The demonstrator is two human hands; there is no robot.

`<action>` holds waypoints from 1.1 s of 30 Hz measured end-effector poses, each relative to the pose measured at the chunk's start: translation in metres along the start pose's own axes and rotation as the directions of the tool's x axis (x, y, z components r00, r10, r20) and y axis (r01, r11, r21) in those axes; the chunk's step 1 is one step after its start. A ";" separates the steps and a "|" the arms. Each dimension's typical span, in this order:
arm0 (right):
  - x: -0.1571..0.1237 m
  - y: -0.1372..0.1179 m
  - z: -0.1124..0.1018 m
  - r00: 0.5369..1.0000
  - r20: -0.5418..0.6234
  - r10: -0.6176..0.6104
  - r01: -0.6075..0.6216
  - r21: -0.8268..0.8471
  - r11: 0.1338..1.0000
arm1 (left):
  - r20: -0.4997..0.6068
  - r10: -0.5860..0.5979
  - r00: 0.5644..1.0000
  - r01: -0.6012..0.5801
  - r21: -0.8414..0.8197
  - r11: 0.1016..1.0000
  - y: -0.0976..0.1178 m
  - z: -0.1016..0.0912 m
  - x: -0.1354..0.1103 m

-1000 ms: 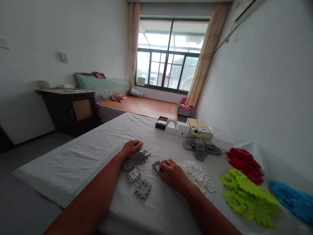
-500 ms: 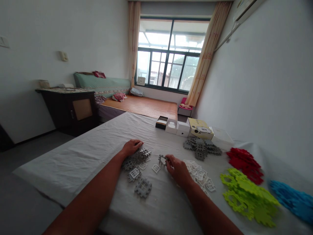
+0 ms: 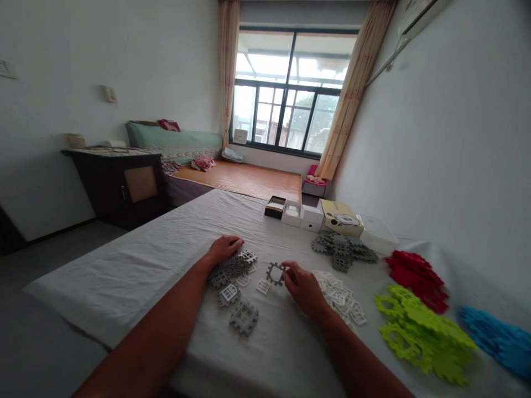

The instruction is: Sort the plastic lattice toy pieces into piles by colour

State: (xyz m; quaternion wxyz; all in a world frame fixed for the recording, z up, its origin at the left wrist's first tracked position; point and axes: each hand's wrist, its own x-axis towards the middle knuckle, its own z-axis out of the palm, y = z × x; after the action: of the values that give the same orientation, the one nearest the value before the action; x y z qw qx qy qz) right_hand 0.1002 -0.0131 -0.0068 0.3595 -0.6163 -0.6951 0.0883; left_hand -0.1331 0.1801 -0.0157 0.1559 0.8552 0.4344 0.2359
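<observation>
My right hand (image 3: 305,287) pinches a grey square frame piece (image 3: 275,273) by its right edge and holds it tilted just above the cloth. A small white insert piece (image 3: 263,286) lies below the frame. My left hand (image 3: 224,247) rests with curled fingers on the far side of a heap of grey and white interlocking tiles (image 3: 233,269). One larger grey tile (image 3: 244,317) lies nearest me. A pile of white insert pieces (image 3: 338,296) sits right of my right hand.
The table has a grey-white cloth (image 3: 136,260). Dark grey tiles (image 3: 343,251), red tiles (image 3: 417,272), lime tiles (image 3: 418,331) and blue tiles (image 3: 498,340) lie to the right. Small boxes (image 3: 309,216) stand at the far edge. A dark cabinet (image 3: 120,185) and a bed are beyond.
My right hand lifted the grey frame off the cloth and moved it slightly away from me; the white insert that was inside it now lies alone. My left hand stayed put.
</observation>
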 end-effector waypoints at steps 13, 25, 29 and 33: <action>0.000 -0.002 -0.002 0.998 -0.065 -0.007 0.010 0.047 0.999 | 0.001 -0.006 1.000 0.006 -0.022 1.000 0.000 0.001 0.000; 0.015 0.025 -0.059 0.979 -0.175 0.100 -0.101 -0.001 0.995 | -0.008 0.022 1.000 -0.022 -0.027 0.999 0.003 -0.004 -0.003; 0.035 0.075 -0.114 0.893 -0.373 0.252 -0.319 -0.129 0.939 | -0.023 0.058 0.998 -0.058 -0.014 0.998 0.002 -0.004 -0.005; 0.044 0.095 -0.130 0.827 -0.475 0.301 -0.424 -0.175 0.889 | -0.028 0.048 0.998 -0.048 -0.018 0.999 0.002 -0.003 -0.007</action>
State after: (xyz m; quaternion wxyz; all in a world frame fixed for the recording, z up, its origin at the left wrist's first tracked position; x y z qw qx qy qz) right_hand 0.2552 0.0071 0.0508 0.3933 -0.7853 -0.4713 -0.0807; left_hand -0.1369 0.1738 -0.0138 0.1522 0.8605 0.4137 0.2556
